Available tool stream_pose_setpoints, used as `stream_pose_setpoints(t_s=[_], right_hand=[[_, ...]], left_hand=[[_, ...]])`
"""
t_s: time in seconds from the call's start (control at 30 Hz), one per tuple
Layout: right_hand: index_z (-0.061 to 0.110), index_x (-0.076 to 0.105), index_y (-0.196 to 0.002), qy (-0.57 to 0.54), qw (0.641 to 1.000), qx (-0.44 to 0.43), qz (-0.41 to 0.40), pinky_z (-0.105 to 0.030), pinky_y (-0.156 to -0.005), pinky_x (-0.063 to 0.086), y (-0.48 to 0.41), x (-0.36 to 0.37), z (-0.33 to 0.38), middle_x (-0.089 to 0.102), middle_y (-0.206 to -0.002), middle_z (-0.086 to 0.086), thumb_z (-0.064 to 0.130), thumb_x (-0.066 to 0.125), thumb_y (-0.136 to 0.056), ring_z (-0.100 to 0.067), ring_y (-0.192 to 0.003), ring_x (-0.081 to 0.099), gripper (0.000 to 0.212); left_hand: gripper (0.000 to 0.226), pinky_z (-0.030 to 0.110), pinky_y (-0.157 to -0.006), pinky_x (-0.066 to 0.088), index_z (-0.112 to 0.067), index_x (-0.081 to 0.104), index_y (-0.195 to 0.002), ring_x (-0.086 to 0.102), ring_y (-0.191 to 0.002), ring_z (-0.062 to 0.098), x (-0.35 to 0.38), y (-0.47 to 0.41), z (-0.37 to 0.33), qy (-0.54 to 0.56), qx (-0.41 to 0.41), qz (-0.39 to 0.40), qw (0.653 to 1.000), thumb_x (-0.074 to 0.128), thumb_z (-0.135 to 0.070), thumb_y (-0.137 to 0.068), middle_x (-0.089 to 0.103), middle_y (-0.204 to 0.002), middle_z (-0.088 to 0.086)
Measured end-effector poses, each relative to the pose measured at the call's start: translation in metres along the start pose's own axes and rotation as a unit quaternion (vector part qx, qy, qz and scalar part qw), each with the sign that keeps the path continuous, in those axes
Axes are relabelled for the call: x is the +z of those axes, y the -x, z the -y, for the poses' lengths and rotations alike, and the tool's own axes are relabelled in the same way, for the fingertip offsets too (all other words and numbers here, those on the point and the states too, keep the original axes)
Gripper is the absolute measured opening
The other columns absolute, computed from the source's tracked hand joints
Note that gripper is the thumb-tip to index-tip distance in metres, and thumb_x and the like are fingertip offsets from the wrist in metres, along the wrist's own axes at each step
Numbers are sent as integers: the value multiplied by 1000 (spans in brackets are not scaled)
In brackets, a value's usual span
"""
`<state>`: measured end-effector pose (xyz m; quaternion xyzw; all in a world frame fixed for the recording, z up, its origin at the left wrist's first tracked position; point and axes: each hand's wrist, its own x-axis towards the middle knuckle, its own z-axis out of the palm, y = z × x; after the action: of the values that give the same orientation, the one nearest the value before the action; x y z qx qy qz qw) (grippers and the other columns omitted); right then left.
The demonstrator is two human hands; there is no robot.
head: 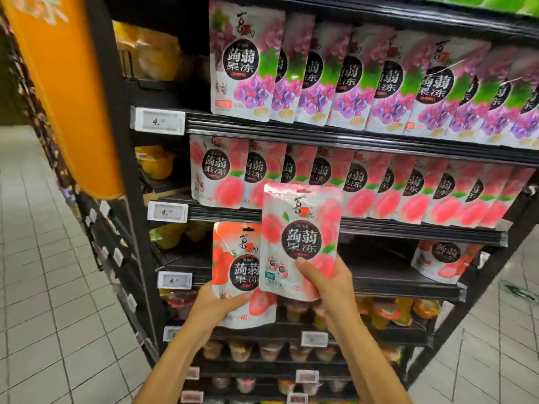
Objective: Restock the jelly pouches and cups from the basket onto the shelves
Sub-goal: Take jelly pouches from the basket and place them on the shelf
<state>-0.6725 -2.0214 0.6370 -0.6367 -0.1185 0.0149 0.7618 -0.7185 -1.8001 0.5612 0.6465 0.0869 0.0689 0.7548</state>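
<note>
Black shop shelving [379,272] stands on pale floor tiles. Before the left end of its third shelf, the left grip [215,304], arm raised, pinches a strawberry jelly pouch [242,258] by its lower edge. The right grip [326,282] holds a peach jelly pouch [300,228] upright, overlapping the strawberry one.

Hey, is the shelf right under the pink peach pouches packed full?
No, that black metal shelf shows long bare stretches, with one red strawberry jelly pouch standing at its right end.
</note>
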Motion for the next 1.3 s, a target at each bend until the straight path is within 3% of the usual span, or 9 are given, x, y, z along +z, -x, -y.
stream_pose_setpoints(t_s=[0.17,0.27,0.4,0.5,0.7,0.87,1.03,1.13,1.3], right_hand=[[16,70,-91,34,998,-31,42,-20,-60,54,-38,72,23,76,-82,2,18,80,-79,-11,-76,73,16],[15,71,-98,44,995,-39,75,-27,-67,58,-53,115,30,77,-89,-1,21,78,-80,-15,-82,74,20],[16,71,-103,48,994,-40,88,-45,-82,59,-69,161,33,77,-94,-1,22,79,-79,-19,-88,74,25],[20,70,-106,61,994,-48,74,-48,-87,57,-83,189,36,76,-98,0,28,79,-79,-20,-93,72,30],[16,69,-104,76,995,-57,39,-50,-88,55,-101,222,32,74,-102,-3,31,80,-78,-22,-98,69,32],[1,53,-133,71,997,-35,9,-50,-102,48,-118,239,26,59,-134,-15,32,82,-76,-30,-124,56,71],[6,56,-128,82,992,-82,-37,-38,-102,47,-123,248,22,62,-125,3,27,83,-75,-18,-121,55,63],[12,51,-126,97,987,-122,-45,-27,-91,43,-121,253,18,52,-102,23,22,82,-76,-6,-108,48,59],[12,47,-107,150,973,-171,-30,-28,-76,40,-115,252,8,54,-89,6,27,82,-76,-19,-94,51,49]], left_hand=[[55,33,-76,60,-19,72,-105,73,-94,24,-28,-9,-2,-22,9,1,1000,90,-32,-55,77,-100,4],[50,31,-77,59,-13,71,-106,73,-96,23,-45,-15,-1,-38,16,-15,999,91,-23,-61,77,-99,4],[75,39,-85,57,-15,70,-110,72,-98,22,-60,-18,-2,-26,12,-8,1000,97,-41,-46,76,-103,5],[75,42,-88,57,-15,70,-111,72,-100,24,-71,-22,0,-21,7,0,1000,98,-39,-46,76,-105,6],[59,26,-77,58,-22,73,-107,72,-99,19,-80,-27,0,-32,0,4,999,96,-33,-53,76,-105,2],[49,20,-68,57,-24,75,-98,74,-90,14,-77,-36,-6,-60,-7,-5,998,94,-37,-55,78,-96,-2],[33,22,-63,56,-21,72,-89,74,-83,13,-73,-43,-8,-77,-27,-32,996,92,-22,-62,78,-86,-2],[34,23,-64,57,-22,71,-92,74,-83,12,-72,-45,-9,-81,-38,-38,995,90,-23,-65,78,-85,-4],[54,52,-76,60,-17,70,-103,73,-91,23,-71,-46,-13,-91,-56,-46,993,88,-35,-55,77,-93,2]])
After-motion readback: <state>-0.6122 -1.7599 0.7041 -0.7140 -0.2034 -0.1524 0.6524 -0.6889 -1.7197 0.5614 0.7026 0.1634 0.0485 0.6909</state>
